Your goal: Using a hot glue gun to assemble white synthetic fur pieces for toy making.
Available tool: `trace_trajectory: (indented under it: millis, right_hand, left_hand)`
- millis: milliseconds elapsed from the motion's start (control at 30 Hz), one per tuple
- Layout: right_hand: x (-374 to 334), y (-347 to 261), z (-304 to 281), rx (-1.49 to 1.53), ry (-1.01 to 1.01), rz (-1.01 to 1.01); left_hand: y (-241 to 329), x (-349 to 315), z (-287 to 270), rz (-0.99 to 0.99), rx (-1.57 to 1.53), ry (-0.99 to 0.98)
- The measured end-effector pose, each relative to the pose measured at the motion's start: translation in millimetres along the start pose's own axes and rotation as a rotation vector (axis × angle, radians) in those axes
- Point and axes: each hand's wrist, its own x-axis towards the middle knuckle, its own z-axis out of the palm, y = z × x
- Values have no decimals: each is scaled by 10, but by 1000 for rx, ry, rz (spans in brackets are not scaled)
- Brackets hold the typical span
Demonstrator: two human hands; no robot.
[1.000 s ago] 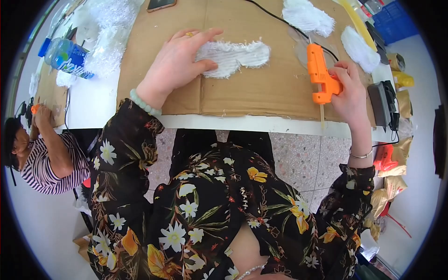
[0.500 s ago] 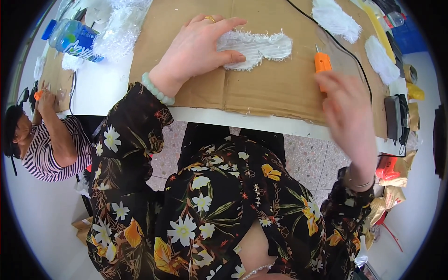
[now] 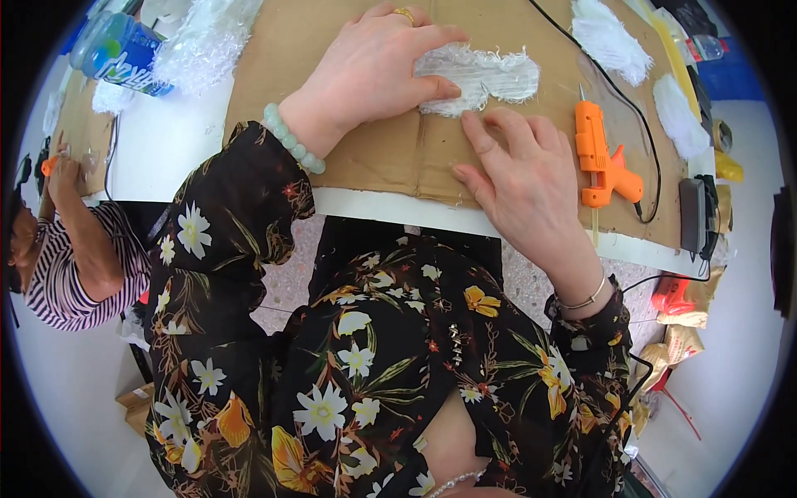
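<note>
On the brown cardboard lies a white cloth piece with frayed edges (image 3: 498, 79). My left hand (image 3: 374, 70) holds down its left end, thumb on the lower edge and index finger along the upper one. My right hand (image 3: 527, 170) is open and empty, its fingertips close to the lower edge of the cloth; whether they touch it I cannot tell. To the right of that hand an orange hot glue gun (image 3: 594, 149) rests on the cardboard, nozzle pointing away from me, a glue stick protruding at its near end.
More white frayed pieces (image 3: 610, 41) lie at the far right. A black cable (image 3: 635, 104) curves around the glue gun. Far left stand a blue-labelled bottle (image 3: 124, 54) and a heap of white fringe (image 3: 207, 41). A person in a striped shirt (image 3: 87, 257) works at the left.
My right hand has let go of the glue gun and moved left to the cloth. The gun now lies on the cardboard. My left hand stays on the cloth.
</note>
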Motion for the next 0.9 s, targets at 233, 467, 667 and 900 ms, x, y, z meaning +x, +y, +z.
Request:
trace_trajectory:
  millis: [233,467,667,900]
  right_hand:
    - [79,0,-30,-33,5,-58]
    - [108,22,-30,-33,39,-96]
    - [104,57,-29,16,73,-82]
    - [130,11,-13,10,92,-55]
  left_hand:
    - [164,46,-256,-86,-6,-96]
    - [162,84,-240,-103,6,-95]
    - [-35,23,41,1,42,81]
    - [-36,40,34,-11,53,86]
